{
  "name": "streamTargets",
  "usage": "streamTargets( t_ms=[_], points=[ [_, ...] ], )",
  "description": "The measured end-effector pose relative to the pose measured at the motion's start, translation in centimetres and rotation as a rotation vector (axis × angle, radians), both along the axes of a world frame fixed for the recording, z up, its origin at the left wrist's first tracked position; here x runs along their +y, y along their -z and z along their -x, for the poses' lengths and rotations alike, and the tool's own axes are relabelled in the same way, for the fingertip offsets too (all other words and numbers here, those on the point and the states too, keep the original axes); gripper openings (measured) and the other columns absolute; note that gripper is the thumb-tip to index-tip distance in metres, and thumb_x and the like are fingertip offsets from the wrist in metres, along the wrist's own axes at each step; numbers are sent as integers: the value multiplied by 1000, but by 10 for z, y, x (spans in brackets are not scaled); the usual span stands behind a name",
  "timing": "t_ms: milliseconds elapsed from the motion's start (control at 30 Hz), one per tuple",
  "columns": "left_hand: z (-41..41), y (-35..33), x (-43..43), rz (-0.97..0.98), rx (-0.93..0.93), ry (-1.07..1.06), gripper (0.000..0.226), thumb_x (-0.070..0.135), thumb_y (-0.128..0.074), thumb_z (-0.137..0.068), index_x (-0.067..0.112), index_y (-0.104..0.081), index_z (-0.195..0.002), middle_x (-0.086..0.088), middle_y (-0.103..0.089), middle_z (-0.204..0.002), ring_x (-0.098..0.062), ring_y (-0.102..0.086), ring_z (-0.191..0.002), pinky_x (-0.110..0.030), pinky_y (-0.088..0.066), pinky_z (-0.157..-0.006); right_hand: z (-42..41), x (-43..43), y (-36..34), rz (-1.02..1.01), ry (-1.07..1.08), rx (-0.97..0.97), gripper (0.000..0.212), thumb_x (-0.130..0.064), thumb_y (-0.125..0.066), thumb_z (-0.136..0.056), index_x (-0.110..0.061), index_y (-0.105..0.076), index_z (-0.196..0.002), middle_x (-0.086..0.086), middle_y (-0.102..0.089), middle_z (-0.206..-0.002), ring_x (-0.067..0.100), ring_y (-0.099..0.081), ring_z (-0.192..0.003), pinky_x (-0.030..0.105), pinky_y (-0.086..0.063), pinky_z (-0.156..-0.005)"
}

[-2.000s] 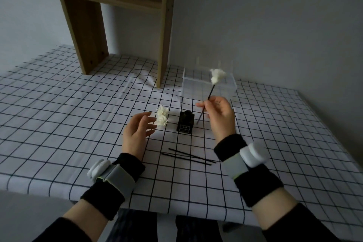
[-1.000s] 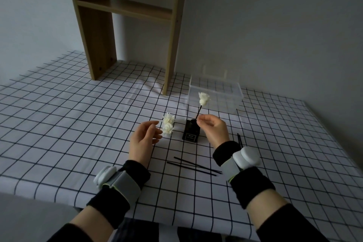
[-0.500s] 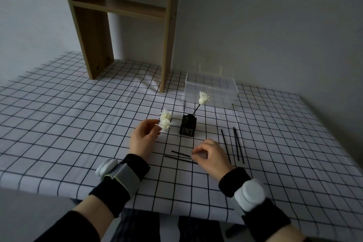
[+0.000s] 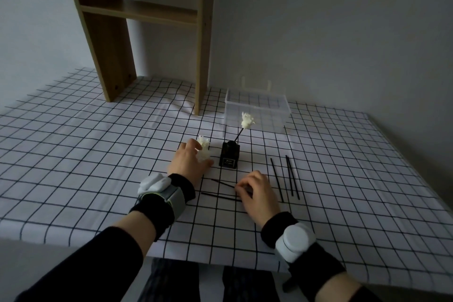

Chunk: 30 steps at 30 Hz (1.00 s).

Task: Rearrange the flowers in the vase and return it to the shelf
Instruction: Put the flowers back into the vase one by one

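A small black square vase point(image 4: 230, 158) stands on the checked cloth. One white flower point(image 4: 247, 120) on a thin dark stem leans out of it to the right. Just left of the vase lie loose white flower heads point(image 4: 204, 147); my left hand point(image 4: 188, 165) covers the nearer one, fingers and thumb curled around it. In front of the vase my right hand point(image 4: 258, 192) pinches the end of a black stick point(image 4: 221, 182) lying flat, with a second stick point(image 4: 220, 195) beside it.
Three more black sticks point(image 4: 286, 179) lie to the right of my right hand. A clear plastic box point(image 4: 259, 106) stands behind the vase. The wooden shelf unit point(image 4: 137, 11) rises at the back left, its board above table height.
My right hand set the stemmed flower into the vase, let go and came down onto the sticks in front. My left hand moved forward onto the loose flower heads.
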<state>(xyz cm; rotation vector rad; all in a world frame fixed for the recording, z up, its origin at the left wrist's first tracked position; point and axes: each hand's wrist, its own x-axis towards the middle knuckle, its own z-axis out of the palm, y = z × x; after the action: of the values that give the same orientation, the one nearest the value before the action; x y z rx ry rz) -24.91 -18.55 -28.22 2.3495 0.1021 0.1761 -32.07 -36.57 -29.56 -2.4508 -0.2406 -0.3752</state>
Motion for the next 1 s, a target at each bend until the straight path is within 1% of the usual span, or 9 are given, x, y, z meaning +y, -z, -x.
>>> streamTargets(
  t_ms=[133, 233, 300, 400, 500, 600, 767, 900, 1000],
  points=[
    [-1, 6, 0, -10, -57, -28, 26, 26, -62, -78, 18, -52, -101, -6, -57, -109, -24, -55, -93, -32, -41, -70, 1, -1, 0, -58, -24, -35, 7, -12, -61, -84, -6, -61, -81, 6, -54, -93, 16, -53, -85, 19, -49, -72],
    [3, 9, 5, 139, -100, -35, 18, 18, -61, -80, 14, -57, -96, -4, -63, -95, -16, -54, -76, -22, -38, -61, 3, -1, -1, -97, -25, -51, 6, -12, -59, -86, -6, -60, -84, 6, -54, -93, 15, -53, -84, 18, -48, -70],
    [8, 9, 10, 308, -78, -30, 18, 18, -66, -78, 14, -60, -94, 0, -62, -86, -12, -54, -73, -16, -39, -59, 2, -1, -1, -112, -22, -74, 6, -12, -57, -87, -7, -58, -85, 4, -55, -88, 16, -54, -81, 27, -50, -70],
    [16, 4, 11, 661, 26, 21, 11, 14, -66, -80, 12, -61, -89, -4, -64, -81, -16, -60, -74, -22, -50, -70, 2, 0, -2, -160, -2, -66, 5, -13, -55, -89, -8, -57, -87, 2, -59, -85, 19, -56, -78, 37, -53, -69],
    [26, 2, 8, 984, 89, 52, 5, 4, -59, -84, 8, -59, -82, -8, -63, -75, -14, -63, -65, -17, -54, -64, 1, 2, -2, -212, 14, -52, 6, -14, -54, -89, -9, -57, -88, 4, -63, -85, 21, -58, -77, 44, -53, -68],
    [33, 2, 8, 1017, 71, 93, 5, 2, -53, -87, 3, -58, -85, -9, -62, -74, -3, -64, -56, -12, -53, -60, 1, 4, -5, -253, 13, -100, 4, -12, -55, -89, -8, -58, -89, 4, -63, -84, 21, -60, -76, 44, -54, -67],
    [34, 2, 9, 1031, 65, 116, 12, 2, -52, -87, 7, -60, -80, 1, -67, -63, -4, -64, -55, -13, -53, -59, 3, 6, -7, -192, -30, -196, 6, -9, -57, -88, -7, -61, -91, 7, -64, -85, 19, -60, -74, 38, -54, -62],
    [35, 4, 9, 1047, 63, 135, 13, 2, -52, -87, 7, -60, -80, 4, -70, -58, -5, -66, -57, -13, -53, -59, 5, 7, -9, -121, -40, -284, 7, -8, -60, -86, -6, -65, -90, 6, -64, -81, 10, -54, -71, 24, -48, -57],
    [36, 3, 8, 1016, 51, 144, 15, 1, -54, -86, 10, -62, -76, 2, -70, -60, -6, -67, -59, -13, -53, -60, 5, 7, -10, -97, -34, -290, 8, -8, -61, -85, -6, -66, -90, 7, -65, -81, 14, -58, -71, 24, -49, -56]
  ],
)
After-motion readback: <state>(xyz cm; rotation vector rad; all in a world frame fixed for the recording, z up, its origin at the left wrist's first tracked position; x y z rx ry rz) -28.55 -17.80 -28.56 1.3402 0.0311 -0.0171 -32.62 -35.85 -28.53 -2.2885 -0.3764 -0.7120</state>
